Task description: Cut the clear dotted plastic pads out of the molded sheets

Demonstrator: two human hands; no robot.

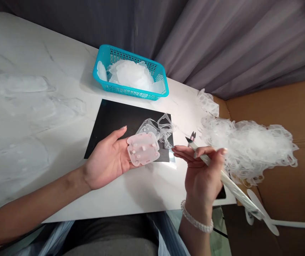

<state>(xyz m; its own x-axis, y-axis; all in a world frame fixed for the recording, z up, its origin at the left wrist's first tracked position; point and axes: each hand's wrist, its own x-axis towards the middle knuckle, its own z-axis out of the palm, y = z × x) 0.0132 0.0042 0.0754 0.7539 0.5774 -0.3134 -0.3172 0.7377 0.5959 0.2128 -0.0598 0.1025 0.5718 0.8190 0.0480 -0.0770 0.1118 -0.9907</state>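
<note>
A frosted, translucent moulded piece (pixel 143 148) with small raised studs rests across the fingers of my left hand (pixel 112 156), palm up, the thumb held away from it. Between thumb and fingers, my right hand (pixel 201 170) grips a craft knife (pixel 233 188) with a long whitish handle. Its dark pointed blade points up and left, apart from the piece. Just behind the piece, clear scrap webbing (pixel 165 128) and another clear moulded part (pixel 147 127) lie over a black mat (pixel 120 113).
A blue perforated basket (pixel 131 90) holds a heap of frosted pieces. At right, a big pile of clear trimmings (pixel 248 145) lies against cardboard (pixel 280 103). Clear plastic bags (pixel 19 160) cover the left of the white table (pixel 69 199). Small dark-tipped nippers (pixel 193 136) lie beyond my right hand.
</note>
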